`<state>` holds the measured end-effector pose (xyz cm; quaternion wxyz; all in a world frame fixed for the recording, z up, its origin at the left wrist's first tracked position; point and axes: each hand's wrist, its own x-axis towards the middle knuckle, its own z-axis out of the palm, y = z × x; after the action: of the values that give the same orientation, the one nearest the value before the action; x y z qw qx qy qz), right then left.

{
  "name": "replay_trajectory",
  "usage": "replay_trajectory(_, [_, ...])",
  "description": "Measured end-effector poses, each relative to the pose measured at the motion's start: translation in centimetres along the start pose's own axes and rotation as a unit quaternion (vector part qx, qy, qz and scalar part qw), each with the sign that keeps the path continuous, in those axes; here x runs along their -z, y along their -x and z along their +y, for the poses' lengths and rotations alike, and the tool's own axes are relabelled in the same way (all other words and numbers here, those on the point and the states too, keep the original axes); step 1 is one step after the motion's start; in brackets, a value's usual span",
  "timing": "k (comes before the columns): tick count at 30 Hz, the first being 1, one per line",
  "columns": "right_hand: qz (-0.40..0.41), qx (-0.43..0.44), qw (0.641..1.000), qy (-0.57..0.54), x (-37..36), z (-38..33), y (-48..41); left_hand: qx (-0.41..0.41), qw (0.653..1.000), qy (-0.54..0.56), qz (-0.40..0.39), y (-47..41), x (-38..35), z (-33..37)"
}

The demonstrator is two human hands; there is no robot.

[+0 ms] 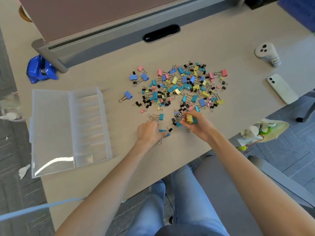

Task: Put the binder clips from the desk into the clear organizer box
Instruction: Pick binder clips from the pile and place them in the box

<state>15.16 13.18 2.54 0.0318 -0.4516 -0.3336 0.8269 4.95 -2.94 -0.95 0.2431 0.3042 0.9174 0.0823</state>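
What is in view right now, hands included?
clips: many; blue, teal, yellow, pink, black; scattered mid-desk
box: one; clear; lid open, left side of the desk, no clips seen inside
phone: one; pale; right desk edge
controller: one; white; far right
bag: one; blue; far left
desk: one; beige
left hand: grips blue clips, near the pile
right hand: holds yellow and teal clips, at the pile's near edge

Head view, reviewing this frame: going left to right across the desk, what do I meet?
clear organizer box → binder clips → white phone. The blue bag, the controller and both hands overlap these, so they are left out.
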Motion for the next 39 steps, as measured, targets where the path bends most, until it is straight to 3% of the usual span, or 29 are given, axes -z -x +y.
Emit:
replay_trajectory(5, [0.013,0.025,0.988,0.15,0.9,0.2,-0.1,0.006,0.996,-0.081,0.024,0.4,-0.5,0.8])
replay_trajectory(9, [0.109,0.037,0.942,0.314,1.3,0.1,-0.4,-0.019,0.993,-0.117,-0.004,0.5,-0.9,1.1])
replay_trajectory(11, [0.139,0.072,0.895,0.418,1.5,0.3,-0.8,-0.015,0.994,-0.11,-0.017,0.3,-1.0,1.3])
replay_trajectory(16, [0.175,0.137,0.691,0.688,0.7,0.5,-1.3,-0.004,0.998,-0.051,-0.04,-0.4,0.2,1.3])
replay_trajectory(20, [0.162,0.148,0.624,0.75,-0.4,1.1,-1.6,-0.002,0.996,0.03,-0.079,-1.2,1.6,0.6])
replay_trajectory(23, [0.17,0.138,0.584,0.782,-0.8,1.7,-1.8,0.005,0.981,0.163,-0.109,-1.7,2.0,0.1])
replay_trajectory(26, [0.169,0.14,0.58,0.784,-0.8,2.1,-1.9,0.028,0.924,0.347,-0.158,-1.4,3.0,-0.2])
replay_trajectory(29, [0.171,0.145,0.582,0.781,-0.7,2.2,-2.0,0.055,0.865,0.458,-0.199,-1.2,3.7,-0.7])
replay_trajectory(33, [0.175,0.172,0.624,0.742,-0.6,1.8,-2.0,0.06,0.786,0.575,-0.219,-1.2,4.2,-1.0])
replay_trajectory(35, [0.18,0.167,0.665,0.705,-0.5,1.6,-2.2,0.058,0.743,0.63,-0.219,-1.2,4.7,-1.1])
replay_trajectory(36, [0.175,0.153,0.703,0.672,-0.5,1.4,-2.4,0.059,0.72,0.656,-0.219,-1.3,4.8,-1.1])
replay_trajectory(39, [0.107,0.111,0.861,0.486,-0.6,0.5,-2.6,0.066,0.665,0.707,-0.233,-1.6,5.5,-1.1])
